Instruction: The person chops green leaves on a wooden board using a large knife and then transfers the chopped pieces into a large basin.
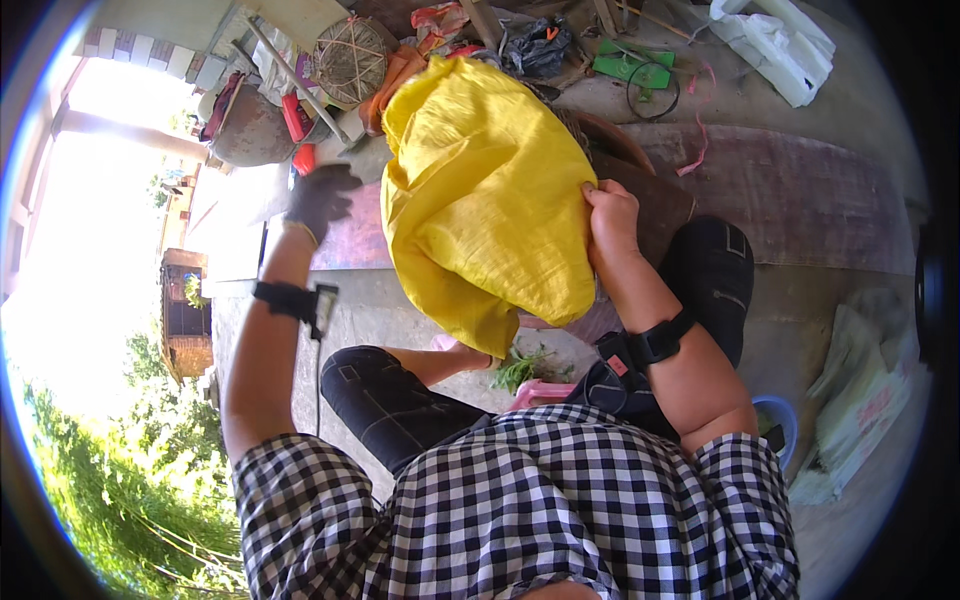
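Note:
A large crumpled yellow cloth (487,195), possibly a sack, hangs in front of me at the upper middle. My right hand (615,217) is bare and pinches its right edge between thumb and fingers. To the left of the cloth, apart from it, my left hand (319,199) wears a dark glove. Its fingers are spread and somewhat blurred, with nothing held. The cloth hides much of what lies behind it, including part of a brown round-rimmed vessel (619,142).
Beyond the cloth lie a bundle of tied straw-like material (350,60), a black plastic bag (536,45) and a green box (634,64). Green leaves (521,369) lie on the floor by a pink plastic seat edge (544,390). A blue basin (780,420) stands at the right.

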The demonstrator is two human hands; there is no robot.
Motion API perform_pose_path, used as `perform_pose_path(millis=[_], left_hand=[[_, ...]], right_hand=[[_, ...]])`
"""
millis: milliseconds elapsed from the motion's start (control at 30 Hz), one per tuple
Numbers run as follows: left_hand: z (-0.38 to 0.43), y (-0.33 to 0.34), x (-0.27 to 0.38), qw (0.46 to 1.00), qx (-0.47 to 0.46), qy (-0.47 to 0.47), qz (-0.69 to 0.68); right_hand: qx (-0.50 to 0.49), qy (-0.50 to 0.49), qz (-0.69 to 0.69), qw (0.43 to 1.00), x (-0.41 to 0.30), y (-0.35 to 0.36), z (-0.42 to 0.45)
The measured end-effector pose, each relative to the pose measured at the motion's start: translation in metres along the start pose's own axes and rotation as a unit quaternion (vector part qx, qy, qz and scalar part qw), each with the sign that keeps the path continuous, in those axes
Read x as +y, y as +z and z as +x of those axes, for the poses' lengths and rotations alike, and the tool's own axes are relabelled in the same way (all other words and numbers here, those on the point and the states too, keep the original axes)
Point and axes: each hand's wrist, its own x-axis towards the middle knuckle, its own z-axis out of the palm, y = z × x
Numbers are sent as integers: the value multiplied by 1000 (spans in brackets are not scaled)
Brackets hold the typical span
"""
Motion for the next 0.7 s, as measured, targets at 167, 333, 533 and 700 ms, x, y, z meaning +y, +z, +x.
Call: perform_pose_path(millis=[167,333,533,700], left_hand=[[-68,46,-177,971,-5,-167,-170],[-153,126,-193,919,-201,-280,-193],[-141,176,-251,893,-374,84,-235],[-122,160,-201,814,-328,-94,-471]], right_hand=[[23,-52,-1,998,-14,-16,16],[-52,-104,-206,972,-32,-13,-5],[-134,-99,-415,894,-31,-16,-46],[-150,14,-426,892,-37,-4,-79]])
